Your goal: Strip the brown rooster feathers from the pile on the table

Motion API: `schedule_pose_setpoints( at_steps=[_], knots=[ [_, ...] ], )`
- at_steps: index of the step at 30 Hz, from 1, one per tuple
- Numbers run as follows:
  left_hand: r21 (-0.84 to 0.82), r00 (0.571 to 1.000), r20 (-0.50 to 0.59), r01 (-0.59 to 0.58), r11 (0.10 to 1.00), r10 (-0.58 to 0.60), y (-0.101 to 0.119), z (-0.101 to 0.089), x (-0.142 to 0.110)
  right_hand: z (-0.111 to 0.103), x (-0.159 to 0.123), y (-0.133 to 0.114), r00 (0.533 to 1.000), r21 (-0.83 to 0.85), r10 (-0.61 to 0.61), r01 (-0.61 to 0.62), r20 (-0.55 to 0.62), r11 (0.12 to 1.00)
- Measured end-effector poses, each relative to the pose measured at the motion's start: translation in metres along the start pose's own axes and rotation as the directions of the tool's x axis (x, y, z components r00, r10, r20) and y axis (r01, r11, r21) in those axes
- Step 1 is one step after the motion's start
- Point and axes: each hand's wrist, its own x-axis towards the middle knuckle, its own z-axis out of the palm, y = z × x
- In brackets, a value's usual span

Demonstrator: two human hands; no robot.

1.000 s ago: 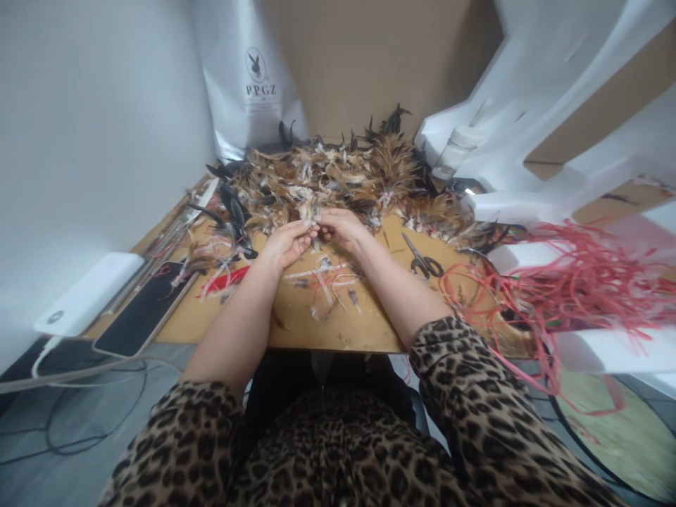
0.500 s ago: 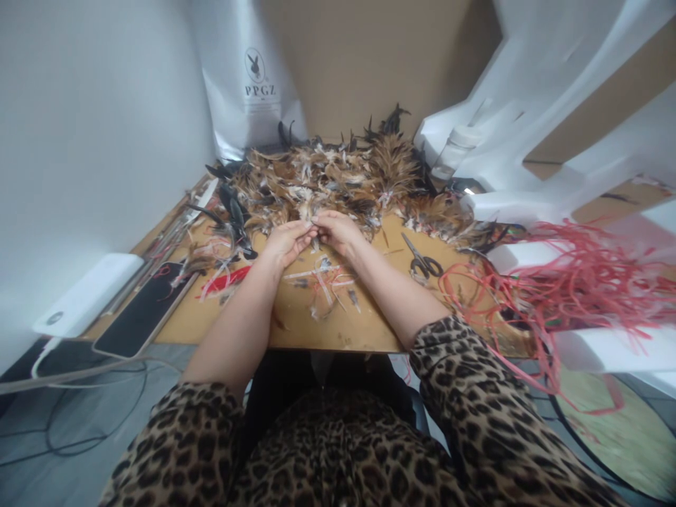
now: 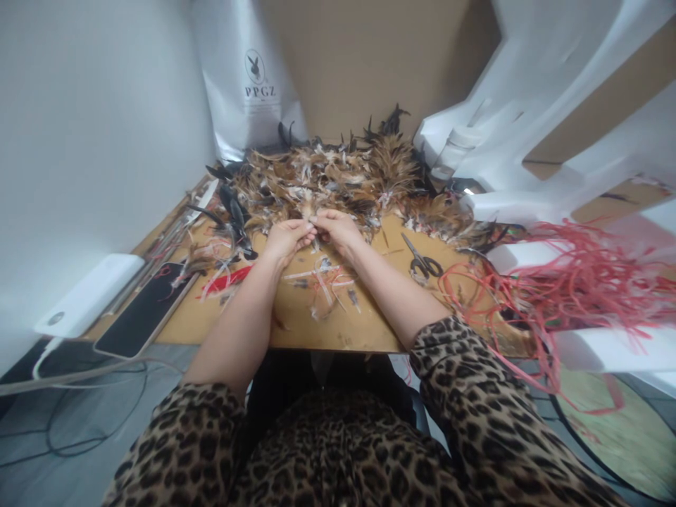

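My left hand (image 3: 289, 240) and my right hand (image 3: 339, 230) meet over the middle of the table, thumbs and fingers pinched together. Between the fingertips is a small feather (image 3: 315, 246), its grey tip pointing down towards me; the fingers cover most of it. Right behind my hands spreads a big pile of brown and cream feathers (image 3: 327, 169), with black ones along its back and left side. In front of my fingers lie scraps of white and pink string (image 3: 323, 278) mixed with bits of feather.
Scissors (image 3: 422, 260) lie right of my right forearm. A tangle of pink strings (image 3: 586, 282) hangs over the right edge. At left are a phone (image 3: 145, 310), a white power bank (image 3: 89, 292) with a cable, and a red piece (image 3: 224, 282). A white bag (image 3: 253, 105) stands behind.
My hands stay pinched together in almost the same place. The fingers have shifted very slightly; nothing else has visibly moved.
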Motion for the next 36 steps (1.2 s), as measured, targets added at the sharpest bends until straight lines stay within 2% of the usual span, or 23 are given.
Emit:
schedule_pose_setpoints(
  at_steps=[5,10,12,14,15,17,19,20,23,27,29,32,34,36],
  knots=[
    [0.089,0.998,-0.007,-0.066,0.994,0.067,-0.003,0.0,0.001,0.0,0.0,0.0,0.999,0.018,0.019,-0.019,-0.033,1.0],
    [0.057,0.999,-0.013,-0.034,0.998,0.035,0.0,0.0,0.0,0.002,-0.004,-0.003,0.999,0.03,0.051,-0.051,0.003,0.998],
    [-0.033,1.0,-0.017,0.001,0.999,-0.002,0.002,-0.001,0.0,0.003,-0.006,-0.004,0.999,-0.026,-0.007,0.008,0.053,1.0],
    [-0.136,0.999,-0.011,0.046,0.99,-0.048,0.003,-0.004,0.001,0.003,-0.008,-0.004,0.982,-0.18,-0.139,0.161,0.129,0.97],
    [-0.175,0.997,-0.005,0.072,0.982,-0.074,0.003,-0.005,0.002,0.003,-0.009,-0.004,0.961,-0.286,-0.223,0.263,0.165,0.922],
    [-0.222,0.992,0.012,0.121,0.968,-0.122,0.003,-0.006,0.003,0.002,-0.01,-0.004,0.9,-0.498,-0.374,0.436,0.225,0.75],
    [-0.245,0.988,0.026,0.154,0.957,-0.152,0.003,-0.006,0.002,0.001,-0.011,-0.004,0.848,-0.644,-0.46,0.508,0.261,0.571],
    [-0.251,0.987,0.033,0.162,0.954,-0.159,0.002,-0.006,0.002,0.001,-0.011,-0.004,0.833,-0.683,-0.479,0.521,0.276,0.512],
    [-0.248,0.987,0.045,0.162,0.955,-0.156,0.002,-0.003,0.001,0.0,-0.012,-0.003,0.823,-0.721,-0.494,0.52,0.281,0.457],
    [-0.201,0.994,0.011,0.112,0.973,-0.112,0.003,-0.002,0.0,-0.001,-0.011,-0.007,0.846,-0.717,-0.473,0.487,0.246,0.499],
    [-0.179,0.997,-0.018,0.066,0.982,-0.071,0.003,-0.002,0.001,-0.001,-0.011,-0.012,0.88,-0.638,-0.399,0.464,0.256,0.615],
    [-0.125,0.999,-0.047,-0.003,0.992,-0.003,0.002,-0.002,0.001,-0.002,-0.011,-0.021,0.926,-0.432,-0.255,0.358,0.278,0.828],
    [-0.044,0.999,-0.035,-0.029,0.999,0.027,0.001,0.0,0.0,-0.002,-0.012,-0.022,0.946,-0.36,-0.222,0.298,0.238,0.884],
    [0.029,0.999,-0.012,-0.035,0.999,0.035,0.0,0.002,-0.002,-0.001,-0.012,-0.02,0.961,-0.341,-0.229,0.269,0.154,0.901]
  ],
)
